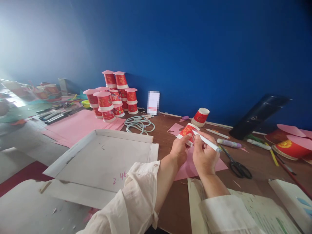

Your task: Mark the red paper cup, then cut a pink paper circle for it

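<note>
My left hand [180, 150] is closed around a red paper cup [187, 130] with gold print and a white rim, tipped on its side above the table. In my right hand [206, 156] is a white marker [209, 142], its tip at the cup's printed side; whether it touches I cannot tell. A sheet of pink paper [187, 165] lies beneath both hands. Just behind them stand nested red paper cups [201, 116], with a cut pink scrap [175, 128] to their left. Black-handled scissors [240, 169] rest to the right of my right hand.
Red cups with pink discs [105, 102] are stacked at the back left, near pink sheets [73, 125] and a coiled pale cable [140, 124]. A shallow white box lid [109, 162] lies left. A phone [153, 103] leans on the blue wall. A black cylinder [255, 117] stands tilted right.
</note>
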`<state>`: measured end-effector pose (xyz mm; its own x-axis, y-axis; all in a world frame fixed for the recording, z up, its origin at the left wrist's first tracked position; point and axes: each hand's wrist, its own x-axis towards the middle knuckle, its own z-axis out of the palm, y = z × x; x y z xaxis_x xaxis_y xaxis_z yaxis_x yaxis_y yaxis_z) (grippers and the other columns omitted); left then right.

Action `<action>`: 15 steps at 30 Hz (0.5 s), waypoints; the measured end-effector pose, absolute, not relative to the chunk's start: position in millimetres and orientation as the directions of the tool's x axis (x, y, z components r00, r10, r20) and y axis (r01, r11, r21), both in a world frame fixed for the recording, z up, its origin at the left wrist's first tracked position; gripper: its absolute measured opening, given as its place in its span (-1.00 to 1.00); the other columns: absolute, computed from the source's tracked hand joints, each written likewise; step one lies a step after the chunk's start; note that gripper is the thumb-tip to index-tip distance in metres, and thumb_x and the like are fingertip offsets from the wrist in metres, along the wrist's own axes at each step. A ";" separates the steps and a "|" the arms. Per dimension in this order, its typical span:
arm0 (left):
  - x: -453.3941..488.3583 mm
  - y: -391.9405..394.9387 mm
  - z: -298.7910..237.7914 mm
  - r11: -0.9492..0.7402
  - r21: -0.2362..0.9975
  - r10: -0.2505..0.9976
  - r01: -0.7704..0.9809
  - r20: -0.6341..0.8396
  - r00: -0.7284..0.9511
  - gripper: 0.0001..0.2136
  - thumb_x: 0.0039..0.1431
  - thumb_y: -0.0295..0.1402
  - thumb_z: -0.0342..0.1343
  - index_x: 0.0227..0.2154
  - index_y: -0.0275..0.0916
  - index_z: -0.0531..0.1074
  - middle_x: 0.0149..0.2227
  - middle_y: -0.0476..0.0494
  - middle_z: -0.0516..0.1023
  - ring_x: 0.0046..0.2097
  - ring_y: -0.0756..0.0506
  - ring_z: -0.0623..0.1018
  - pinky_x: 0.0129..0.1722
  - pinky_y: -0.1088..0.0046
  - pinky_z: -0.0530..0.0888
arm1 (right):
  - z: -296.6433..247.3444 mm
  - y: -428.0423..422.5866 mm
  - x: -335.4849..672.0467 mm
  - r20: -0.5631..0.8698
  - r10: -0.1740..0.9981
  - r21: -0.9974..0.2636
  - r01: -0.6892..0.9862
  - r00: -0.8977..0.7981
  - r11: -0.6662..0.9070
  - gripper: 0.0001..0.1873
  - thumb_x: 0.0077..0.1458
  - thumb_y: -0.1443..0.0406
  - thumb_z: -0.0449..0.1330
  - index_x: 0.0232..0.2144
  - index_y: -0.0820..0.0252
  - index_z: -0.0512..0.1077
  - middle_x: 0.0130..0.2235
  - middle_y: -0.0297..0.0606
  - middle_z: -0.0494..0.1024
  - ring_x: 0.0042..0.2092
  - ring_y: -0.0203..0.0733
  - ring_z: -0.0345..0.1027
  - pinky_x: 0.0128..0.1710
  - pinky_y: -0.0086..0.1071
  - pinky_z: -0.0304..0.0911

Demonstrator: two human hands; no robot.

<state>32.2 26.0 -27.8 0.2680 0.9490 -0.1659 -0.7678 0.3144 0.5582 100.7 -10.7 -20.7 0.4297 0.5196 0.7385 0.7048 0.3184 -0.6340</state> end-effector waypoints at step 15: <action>29.3 19.5 -20.9 0.319 0.549 0.948 -0.772 -0.185 0.260 -0.76 -0.11 -0.37 0.34 -0.33 -0.33 0.54 -0.35 -0.13 0.57 -0.32 -0.04 0.51 -0.16 0.41 0.41 | -20.5 -11.8 101.0 0.747 0.512 -0.634 0.686 0.424 0.356 -0.71 0.24 0.15 0.17 -0.17 0.25 0.54 -0.15 -0.02 0.65 -0.10 -0.01 0.55 -0.09 -0.13 0.45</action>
<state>29.3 19.5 -20.9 0.2602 0.9476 -0.1853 -0.7725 0.3195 0.5489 101.0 -11.8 -20.5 0.4244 0.5123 0.7466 0.6865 0.3557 -0.6342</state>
